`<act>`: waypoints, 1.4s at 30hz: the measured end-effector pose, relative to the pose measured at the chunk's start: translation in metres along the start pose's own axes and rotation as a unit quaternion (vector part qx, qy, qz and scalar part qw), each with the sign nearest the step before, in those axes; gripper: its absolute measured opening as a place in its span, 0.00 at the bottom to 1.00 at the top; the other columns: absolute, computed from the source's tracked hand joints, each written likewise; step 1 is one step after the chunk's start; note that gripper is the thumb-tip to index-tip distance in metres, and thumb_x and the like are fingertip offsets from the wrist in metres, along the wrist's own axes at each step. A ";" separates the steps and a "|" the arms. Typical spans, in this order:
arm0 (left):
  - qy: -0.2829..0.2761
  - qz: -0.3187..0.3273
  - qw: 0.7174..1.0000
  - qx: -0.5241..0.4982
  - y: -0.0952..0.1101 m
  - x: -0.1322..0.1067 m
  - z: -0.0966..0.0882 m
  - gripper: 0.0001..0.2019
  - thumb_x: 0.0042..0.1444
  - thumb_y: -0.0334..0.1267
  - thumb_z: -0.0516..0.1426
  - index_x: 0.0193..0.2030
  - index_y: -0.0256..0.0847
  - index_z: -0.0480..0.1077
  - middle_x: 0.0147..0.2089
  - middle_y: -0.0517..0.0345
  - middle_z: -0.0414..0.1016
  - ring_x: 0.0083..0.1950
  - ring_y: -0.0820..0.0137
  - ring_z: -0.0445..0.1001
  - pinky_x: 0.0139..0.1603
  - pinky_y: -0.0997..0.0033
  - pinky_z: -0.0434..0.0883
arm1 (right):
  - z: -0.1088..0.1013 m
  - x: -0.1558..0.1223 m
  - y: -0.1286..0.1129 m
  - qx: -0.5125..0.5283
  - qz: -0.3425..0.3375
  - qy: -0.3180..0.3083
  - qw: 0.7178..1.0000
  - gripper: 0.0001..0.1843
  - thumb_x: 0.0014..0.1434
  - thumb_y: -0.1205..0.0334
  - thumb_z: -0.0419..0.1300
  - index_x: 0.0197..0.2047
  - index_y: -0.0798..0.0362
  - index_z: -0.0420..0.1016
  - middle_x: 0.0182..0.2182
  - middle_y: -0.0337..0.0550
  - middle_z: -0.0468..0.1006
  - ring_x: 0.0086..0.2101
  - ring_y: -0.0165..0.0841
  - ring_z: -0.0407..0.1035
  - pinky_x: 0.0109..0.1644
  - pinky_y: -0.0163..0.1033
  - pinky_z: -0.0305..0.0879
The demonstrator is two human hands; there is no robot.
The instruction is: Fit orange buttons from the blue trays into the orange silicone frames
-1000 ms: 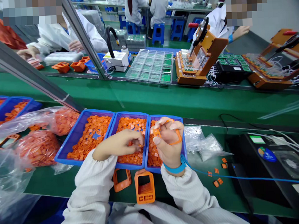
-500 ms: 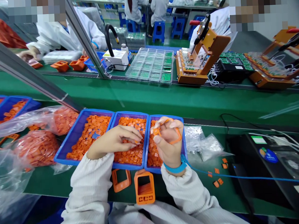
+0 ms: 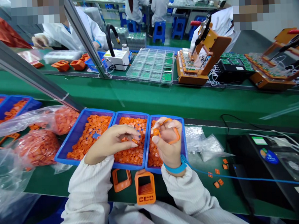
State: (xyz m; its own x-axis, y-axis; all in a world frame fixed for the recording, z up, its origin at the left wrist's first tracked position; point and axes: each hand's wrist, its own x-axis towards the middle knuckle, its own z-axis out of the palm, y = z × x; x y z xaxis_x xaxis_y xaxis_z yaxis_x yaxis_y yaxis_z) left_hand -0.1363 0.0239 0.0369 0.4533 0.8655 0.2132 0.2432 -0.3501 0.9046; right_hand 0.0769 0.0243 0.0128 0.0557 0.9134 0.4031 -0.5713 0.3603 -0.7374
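On a green-covered workbench point(image 3: 43, 182), three blue plastic trays point(image 3: 97, 111) of small orange pieces stand side by side. The left hand point(image 3: 111, 143) pinches narrowly on a small orange piece point(image 3: 134, 141) above the middle tray point(image 3: 131, 113). The right hand point(image 3: 167, 141) curls, holding a thin orange frame point(image 3: 176, 135) over the right tray point(image 3: 164, 117).

- And there was the green-covered desk point(image 3: 48, 182), running right across the view!
- Three blue trays point(image 3: 129, 113) side by side, heaped with orange parts point(image 3: 98, 127)
- Two open orange frames point(image 3: 145, 188) just below them
- Bulging clear bags point(image 3: 38, 148) of orange pieces on the left
- Loose orange bits point(image 3: 220, 182) scattered on the right, near a crumpled clear bag point(image 3: 205, 147) and a black machine point(image 3: 266, 173)
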 end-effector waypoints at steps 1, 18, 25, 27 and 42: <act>-0.003 -0.002 1.000 0.004 0.002 0.001 0.000 0.09 0.62 0.37 0.68 0.47 0.38 0.81 0.42 0.49 0.85 0.41 0.68 0.84 0.42 0.74 0.80 | 0.000 0.000 0.000 0.000 0.001 -0.002 1.000 0.26 0.55 0.72 0.73 0.48 0.38 0.69 0.46 0.35 0.74 0.44 0.31 0.73 0.48 0.41 0.73; 0.055 0.142 0.982 0.111 0.020 0.005 0.018 0.11 0.74 0.37 0.56 0.47 0.43 0.82 0.39 0.56 0.81 0.39 0.74 0.81 0.42 0.78 0.77 | 0.001 0.002 -0.003 0.119 0.248 0.014 0.961 0.31 0.62 0.28 0.60 0.53 0.45 0.72 0.44 0.45 0.84 0.37 0.36 0.79 0.30 0.37 0.77; 0.071 0.184 0.948 0.252 0.016 0.006 0.040 0.09 0.69 0.45 0.62 0.45 0.42 0.78 0.37 0.58 0.84 0.39 0.70 0.83 0.46 0.73 0.78 | 0.001 0.001 -0.001 0.072 0.296 -0.025 0.952 0.33 0.67 0.28 0.54 0.58 0.47 0.75 0.45 0.46 0.87 0.45 0.39 0.82 0.54 0.47 0.77; 0.063 0.195 0.946 0.252 0.015 0.007 0.042 0.09 0.70 0.44 0.61 0.43 0.42 0.78 0.37 0.58 0.84 0.39 0.71 0.83 0.47 0.73 0.78 | 0.001 0.000 0.000 0.061 0.298 -0.038 0.952 0.33 0.68 0.29 0.54 0.59 0.47 0.75 0.45 0.46 0.87 0.46 0.39 0.82 0.54 0.46 0.77; 0.040 0.210 0.933 0.290 0.012 0.008 0.050 0.12 0.72 0.27 0.55 0.55 0.40 0.77 0.43 0.53 0.83 0.43 0.71 0.82 0.45 0.73 0.78 | 0.001 0.003 -0.004 0.033 0.314 -0.011 0.949 0.34 0.69 0.30 0.51 0.65 0.43 0.73 0.49 0.45 0.87 0.48 0.41 0.79 0.52 0.46 0.74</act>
State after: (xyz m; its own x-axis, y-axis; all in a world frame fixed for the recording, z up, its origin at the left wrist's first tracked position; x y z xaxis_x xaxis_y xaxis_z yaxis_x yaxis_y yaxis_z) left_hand -0.0868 0.0084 0.0310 0.5539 0.6237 0.5516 0.4911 -0.7797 0.3886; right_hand 0.0784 0.0251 0.0174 -0.3290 0.9397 -0.0937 -0.5362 -0.2676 -0.8006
